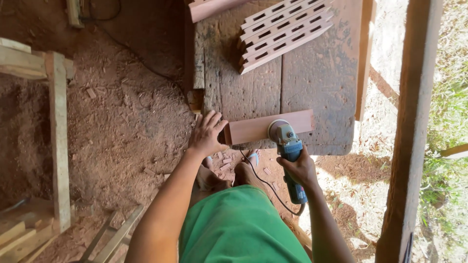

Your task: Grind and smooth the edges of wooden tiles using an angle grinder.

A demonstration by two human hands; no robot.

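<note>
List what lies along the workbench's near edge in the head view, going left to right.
Left hand → reddish wooden board → sanding disc of the blue angle grinder → right hand.

Open-sided woodworking shed: sawdust floor (126, 122), worn workbench (321, 83), stacked timber (19, 234).
</note>
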